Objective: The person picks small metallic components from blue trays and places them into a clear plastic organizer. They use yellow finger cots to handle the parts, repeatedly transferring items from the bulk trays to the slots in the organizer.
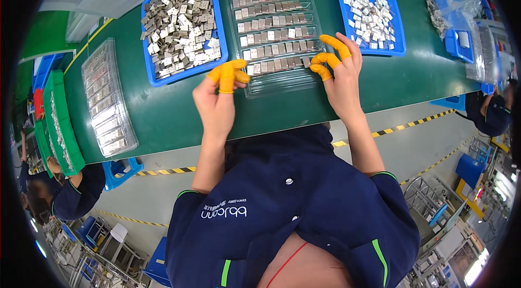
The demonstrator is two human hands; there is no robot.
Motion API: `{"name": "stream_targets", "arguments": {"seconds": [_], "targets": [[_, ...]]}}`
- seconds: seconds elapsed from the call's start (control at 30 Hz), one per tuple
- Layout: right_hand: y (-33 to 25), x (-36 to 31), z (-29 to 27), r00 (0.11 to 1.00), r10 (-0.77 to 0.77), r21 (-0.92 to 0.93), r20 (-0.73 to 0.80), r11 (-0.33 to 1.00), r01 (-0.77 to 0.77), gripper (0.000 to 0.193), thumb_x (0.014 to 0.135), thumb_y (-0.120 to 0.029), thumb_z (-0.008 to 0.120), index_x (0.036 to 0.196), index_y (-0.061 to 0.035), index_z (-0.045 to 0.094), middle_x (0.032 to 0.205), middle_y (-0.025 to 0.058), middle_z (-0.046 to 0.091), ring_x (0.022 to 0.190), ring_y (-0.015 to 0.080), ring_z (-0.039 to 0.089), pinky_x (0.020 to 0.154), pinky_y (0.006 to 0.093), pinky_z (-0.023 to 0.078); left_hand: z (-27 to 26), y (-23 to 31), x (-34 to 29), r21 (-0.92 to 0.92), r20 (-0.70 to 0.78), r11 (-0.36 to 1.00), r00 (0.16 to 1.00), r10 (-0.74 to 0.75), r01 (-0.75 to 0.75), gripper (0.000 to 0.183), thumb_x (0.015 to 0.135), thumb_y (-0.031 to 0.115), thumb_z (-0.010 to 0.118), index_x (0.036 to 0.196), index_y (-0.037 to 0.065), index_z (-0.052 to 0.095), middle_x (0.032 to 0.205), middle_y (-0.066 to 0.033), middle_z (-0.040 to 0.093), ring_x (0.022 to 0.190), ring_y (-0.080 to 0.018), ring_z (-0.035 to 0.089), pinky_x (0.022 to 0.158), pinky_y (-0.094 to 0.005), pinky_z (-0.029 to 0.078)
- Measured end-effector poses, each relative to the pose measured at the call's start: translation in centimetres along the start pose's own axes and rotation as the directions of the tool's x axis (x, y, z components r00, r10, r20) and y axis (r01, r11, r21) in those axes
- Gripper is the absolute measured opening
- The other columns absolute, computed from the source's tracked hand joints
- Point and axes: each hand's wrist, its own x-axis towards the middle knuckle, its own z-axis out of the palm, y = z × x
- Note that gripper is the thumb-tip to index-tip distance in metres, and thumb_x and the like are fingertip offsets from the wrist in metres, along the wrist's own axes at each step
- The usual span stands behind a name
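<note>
A clear plastic tray in the middle of the bench carries several rows of small silver metal housings, with thin reddish wires at their right ends. Its nearest strip shows no housings. My left hand, yellow finger cots on its fingertips, is at the tray's lower left edge, fingers bent and somewhat apart, with nothing visible in them. My right hand, also in yellow cots, reaches over the lower right edge. Its thumb and forefinger close at a small metal housing at the end of the nearest filled row.
A blue bin heaped with metal housings stands left of the tray; another blue bin with white wired parts is to the right. A second clear tray lies farther left, by a green bin. Other people work at both sides.
</note>
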Motion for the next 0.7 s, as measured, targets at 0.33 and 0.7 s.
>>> {"name": "stream_targets", "arguments": {"seconds": [0.33, 0.7], "targets": [[0.6, 0.0, 0.5, 0.999, 0.002, 0.027, 0.045, 1.000, -0.003, 0.017, 0.068, -0.009, 0.072, 0.084, -0.0071, 0.066, 0.112, 0.0069, 0.056, 0.120, 0.0282, 0.039, 0.104, 0.0485, 0.024, -3.5, -0.8, 0.1, 0.166, -0.212, 0.986, 0.977, 0.028, 0.007, 0.023, 0.091, 0.013, 0.051, 0.097, -0.005, 0.064, 0.076, -0.0076, 0.065, 0.065, -0.0090, 0.058, 0.062, -0.0204, 0.044], [1.1, 0.4, -0.6, 0.998, 0.064, 0.204, -0.019, 0.977, -0.059, 0.017, 0.072, -0.005, 0.069, 0.089, -0.0061, 0.067, 0.111, 0.0082, 0.058, 0.110, 0.0280, 0.049, 0.095, 0.0373, 0.037, -4.2, -0.7, 2.0, 0.612, -0.306, 0.791, 0.922, 0.237, 0.000, 0.021, 0.074, 0.004, 0.068, 0.095, 0.003, 0.068, 0.081, -0.0050, 0.064, 0.067, -0.0120, 0.055, 0.060, -0.0243, 0.043]]}}
